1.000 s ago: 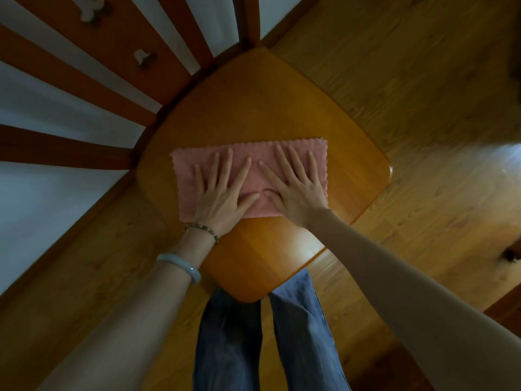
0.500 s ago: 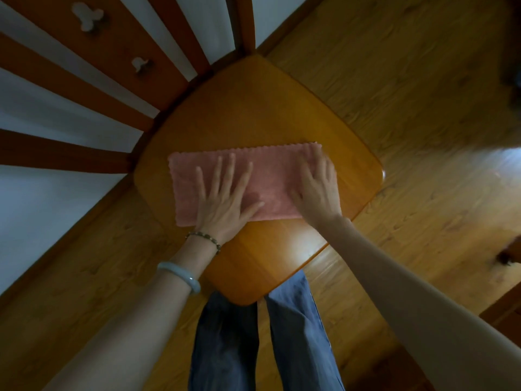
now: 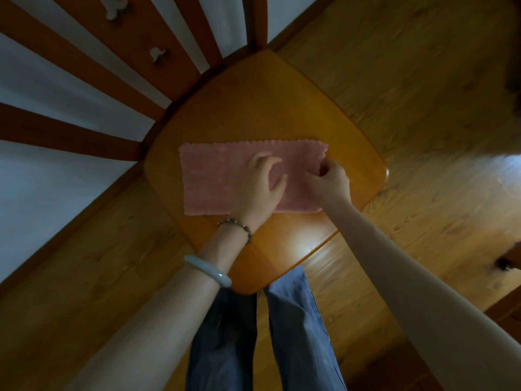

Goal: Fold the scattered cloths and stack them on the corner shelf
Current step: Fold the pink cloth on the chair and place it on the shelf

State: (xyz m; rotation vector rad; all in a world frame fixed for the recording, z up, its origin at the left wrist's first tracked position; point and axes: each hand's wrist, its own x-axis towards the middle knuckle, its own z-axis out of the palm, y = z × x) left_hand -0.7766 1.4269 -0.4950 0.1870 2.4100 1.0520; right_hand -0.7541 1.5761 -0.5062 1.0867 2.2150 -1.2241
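Observation:
A pink cloth (image 3: 214, 176), folded into a long rectangle with a scalloped far edge, lies flat on the wooden corner shelf (image 3: 270, 108). My left hand (image 3: 260, 187) hovers over the cloth's middle with its fingers loosely curled and the fingertips on or just above the fabric. At the cloth's right end, my right hand (image 3: 328, 180) has its fingers curled and pinches the short edge.
The shelf fits into a wall corner with white panels and brown wooden slats (image 3: 84, 136). Two small white pegs (image 3: 159, 55) sit on one slat. Wooden floor (image 3: 423, 108) spreads to the right and below. My legs in blue trousers (image 3: 225, 334) stand under the shelf's front tip.
Both hands were pressing flat on the cloth. The right hand slid to the cloth's right end and now pinches its edge. The left hand's fingers have lifted and curled.

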